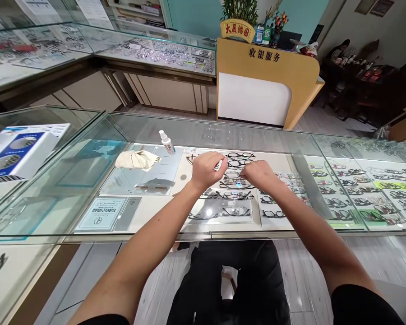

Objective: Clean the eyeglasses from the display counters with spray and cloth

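Note:
My left hand [208,169] is curled closed above the glass display counter, its thumb and forefinger pressed together. Level with it on the right, my right hand [259,175] is closed in a pinch. Between the two hands shows a thin-rimmed pair of eyeglasses [234,175], its ends at my fingers and partly hidden by them. Dark-framed eyeglasses [240,163] lie in the case just beyond, and more eyeglasses [235,195] lie in rows below my hands. Left of my hands, a white spray bottle [167,142] stands on the glass near a crumpled cream cloth [137,160].
A blue and white box [18,155] sits on the counter at far left. The counter's glass front edge [189,235] runs before my lap. More eyeglasses [348,183] fill the case at right. Across the aisle stands a yellow cashier desk [267,58] with plants on it.

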A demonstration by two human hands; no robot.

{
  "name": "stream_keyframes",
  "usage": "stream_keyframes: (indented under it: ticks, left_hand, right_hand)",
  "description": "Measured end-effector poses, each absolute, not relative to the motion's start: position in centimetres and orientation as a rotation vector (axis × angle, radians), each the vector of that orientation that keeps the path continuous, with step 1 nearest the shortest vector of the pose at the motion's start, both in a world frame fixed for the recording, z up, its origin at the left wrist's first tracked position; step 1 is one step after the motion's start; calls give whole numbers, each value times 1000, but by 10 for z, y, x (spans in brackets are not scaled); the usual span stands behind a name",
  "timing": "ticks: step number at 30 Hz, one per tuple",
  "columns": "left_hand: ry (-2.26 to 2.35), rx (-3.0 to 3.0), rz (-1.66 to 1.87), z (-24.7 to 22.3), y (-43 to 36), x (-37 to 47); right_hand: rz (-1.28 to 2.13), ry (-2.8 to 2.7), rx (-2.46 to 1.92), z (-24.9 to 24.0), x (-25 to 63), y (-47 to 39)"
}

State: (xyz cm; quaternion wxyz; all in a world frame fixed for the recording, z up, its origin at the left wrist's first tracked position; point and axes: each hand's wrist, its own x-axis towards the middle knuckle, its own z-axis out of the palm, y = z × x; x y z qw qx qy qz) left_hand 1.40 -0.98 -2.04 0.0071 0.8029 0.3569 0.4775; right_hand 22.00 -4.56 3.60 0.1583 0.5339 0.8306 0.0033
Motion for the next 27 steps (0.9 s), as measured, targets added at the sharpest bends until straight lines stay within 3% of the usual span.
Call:
stream_keyframes:
  ticks: [6, 13, 20, 27]
  left_hand:
    - [1185, 2512, 1408, -21, -17, 11]
    - [1217, 2545, 1032, -7, -20, 30]
    - [1278, 2793, 330, 4, 11, 79]
    - [1319, 2821, 181, -4, 18, 98]
  right_hand:
    - [-164, 2544, 1776, 33, 240, -51]
    - [-74, 2652, 2569, 26, 288, -43]
    - [-111, 2651, 2669, 4, 314, -28]
    - [-137, 2655, 2626, -4, 314, -20]
